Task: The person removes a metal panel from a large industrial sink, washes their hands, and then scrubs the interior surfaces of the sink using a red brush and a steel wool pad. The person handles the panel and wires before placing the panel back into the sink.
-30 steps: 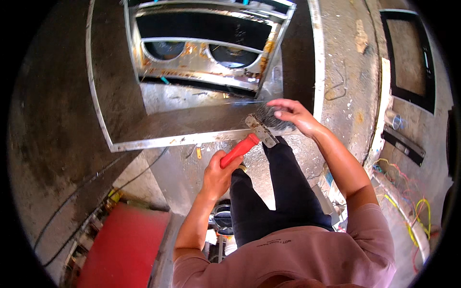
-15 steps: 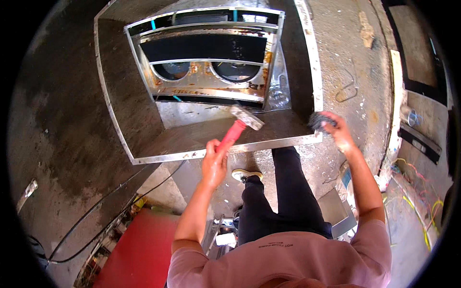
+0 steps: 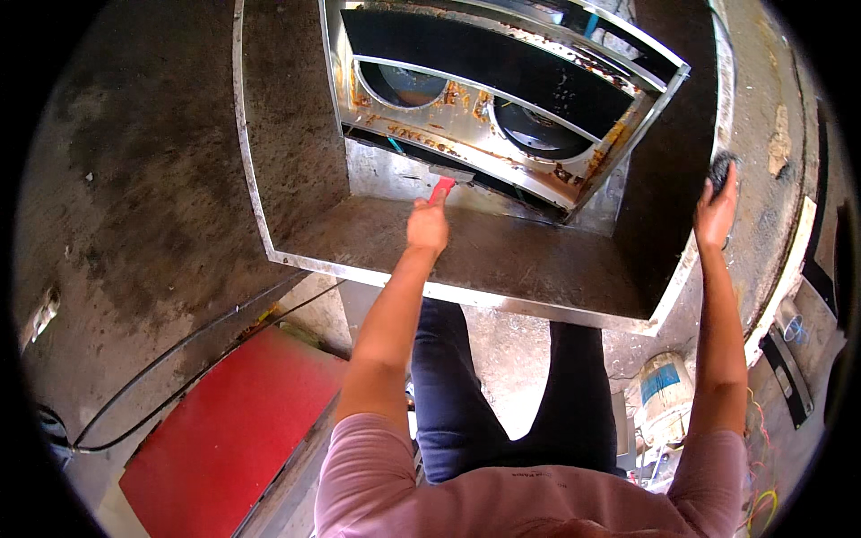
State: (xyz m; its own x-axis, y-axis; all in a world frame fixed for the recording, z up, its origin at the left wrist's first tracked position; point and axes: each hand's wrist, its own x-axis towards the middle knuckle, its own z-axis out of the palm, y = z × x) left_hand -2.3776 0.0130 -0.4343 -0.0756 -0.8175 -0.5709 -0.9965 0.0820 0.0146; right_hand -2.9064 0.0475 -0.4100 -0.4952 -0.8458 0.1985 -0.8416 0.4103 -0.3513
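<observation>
My left hand point(image 3: 428, 226) grips the red handle of a scraper point(image 3: 440, 190). It reaches inside a large open metal box point(image 3: 502, 303) with a bright rim and brown-stained inner walls. The scraper's flat grey blade lies at the lower edge of the rusty panel with two round openings point(image 3: 466, 93), which has a black strip across it and is tilted inside the box. My right hand point(image 3: 715, 215) is closed on a dark scouring pad point(image 3: 720, 170) at the box's right rim.
A red sheet point(image 3: 238, 430) lies at the lower left, with black cables point(image 3: 170, 394) behind it. On the right stands a pale bucket point(image 3: 665, 399) with a blue label. A long dark bar point(image 3: 787, 377) and loose coloured wires lie farther right.
The left hand has carried the scraper from above the near rim into the box, up to the panel. My right hand has moved farther along the right rim. The view has shifted.
</observation>
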